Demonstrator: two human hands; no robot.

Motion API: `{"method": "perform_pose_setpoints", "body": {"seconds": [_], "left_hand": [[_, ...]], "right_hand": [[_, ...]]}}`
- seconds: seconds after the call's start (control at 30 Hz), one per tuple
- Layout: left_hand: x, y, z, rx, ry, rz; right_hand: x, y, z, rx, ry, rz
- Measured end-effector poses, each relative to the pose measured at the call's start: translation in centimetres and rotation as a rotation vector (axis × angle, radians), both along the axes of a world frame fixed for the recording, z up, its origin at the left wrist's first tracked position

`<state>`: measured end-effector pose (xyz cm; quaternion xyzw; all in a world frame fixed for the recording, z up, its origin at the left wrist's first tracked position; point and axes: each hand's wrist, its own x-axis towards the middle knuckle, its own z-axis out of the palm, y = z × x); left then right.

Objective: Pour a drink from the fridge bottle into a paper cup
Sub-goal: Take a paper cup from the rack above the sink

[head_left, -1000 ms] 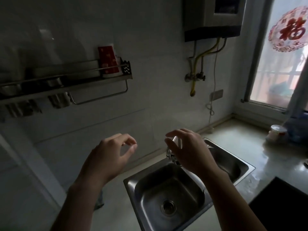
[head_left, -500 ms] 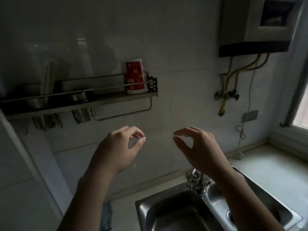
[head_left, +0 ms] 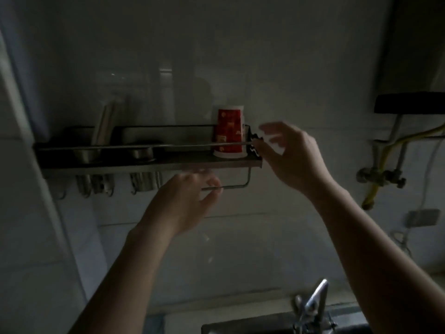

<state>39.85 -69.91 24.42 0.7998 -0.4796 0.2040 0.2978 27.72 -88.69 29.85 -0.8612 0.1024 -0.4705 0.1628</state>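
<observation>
Head view: right hand [head_left: 292,155], fingers spread, is hovering at the paper cup's [head_left: 230,131] three o'clock; left hand [head_left: 183,203], fingers apart, is hanging at its seven o'clock, under the shelf [head_left: 149,162].

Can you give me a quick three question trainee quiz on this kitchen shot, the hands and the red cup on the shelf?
1. True or false: the red paper cup stands upside down at the right end of the wall shelf.
2. Which hand is nearer the cup: A) left hand, B) right hand?
3. Is either hand holding anything?

Key: 1 true. 2 B, beside the shelf's right end. 3 No, both are open and empty.
</observation>
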Motion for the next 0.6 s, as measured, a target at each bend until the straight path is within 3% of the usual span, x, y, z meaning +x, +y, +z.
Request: {"method": "perform_pose_setpoints", "body": {"seconds": [0.13,0.27,0.4,0.6], "left_hand": [[0.9,-1.5,2.2,-0.126,-0.039,-0.012],[2.6,-3.8,6.0,-0.280,0.039,0.001],[4.3,-6.3,8.8,-0.142,0.098,0.132],[5.7,-9.1,9.2,0.041,0.214,0.068]], "right_hand": [[4.9,-2.0,4.2,0.080,0.023,0.079],[8.1,-4.2,5.4,0.187,0.103,0.105],[9.2,-5.5,4.8,0.279,0.173,0.170],[9.9,-6.5,4.2,0.263,0.209,0.197]]}}
